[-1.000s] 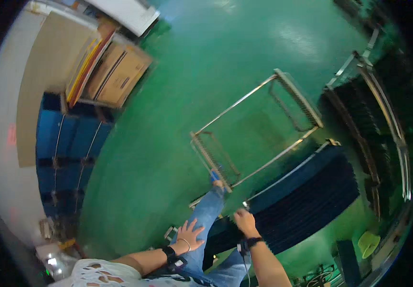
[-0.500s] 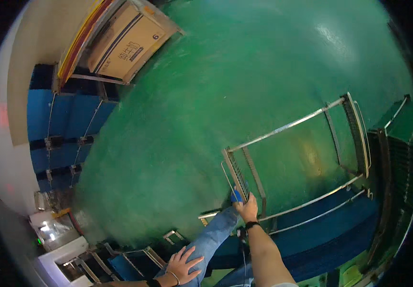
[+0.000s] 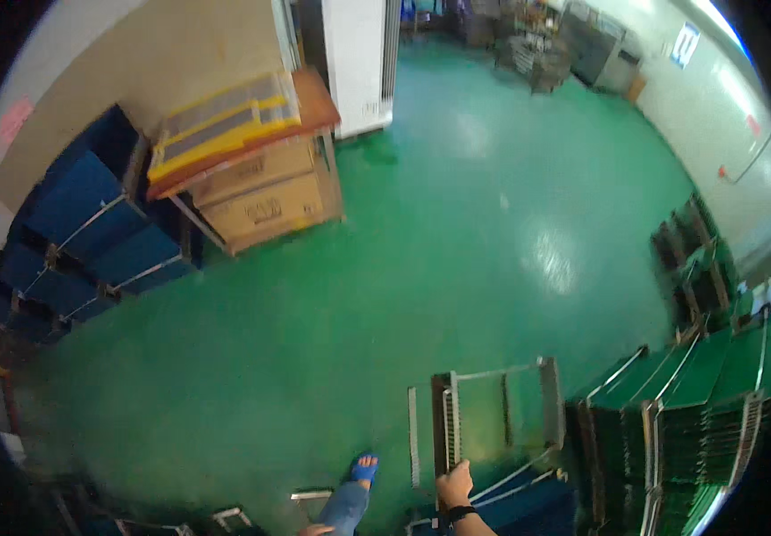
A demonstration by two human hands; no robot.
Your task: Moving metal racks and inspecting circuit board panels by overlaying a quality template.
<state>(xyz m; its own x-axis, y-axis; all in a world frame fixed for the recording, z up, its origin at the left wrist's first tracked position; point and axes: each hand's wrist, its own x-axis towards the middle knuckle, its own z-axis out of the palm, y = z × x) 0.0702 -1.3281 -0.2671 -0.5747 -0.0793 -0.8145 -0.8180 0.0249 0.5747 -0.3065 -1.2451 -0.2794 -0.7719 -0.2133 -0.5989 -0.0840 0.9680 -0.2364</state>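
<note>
While the right of two hands [image 3: 455, 485] grips one rack [image 3: 444, 415], the left hand [image 3: 317, 530] shows too little to tell.

Left hand [image 3: 317, 531] cut off by lower edge, far clutter [image 3: 536, 59] blurred

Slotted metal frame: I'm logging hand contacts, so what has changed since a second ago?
The right hand, apart from the slotted metal frame a second ago, now grips its near left corner. The head view swung up, so whether the frame itself shifted is hard to tell. The left hand stays at the jeans-clad leg.
</note>
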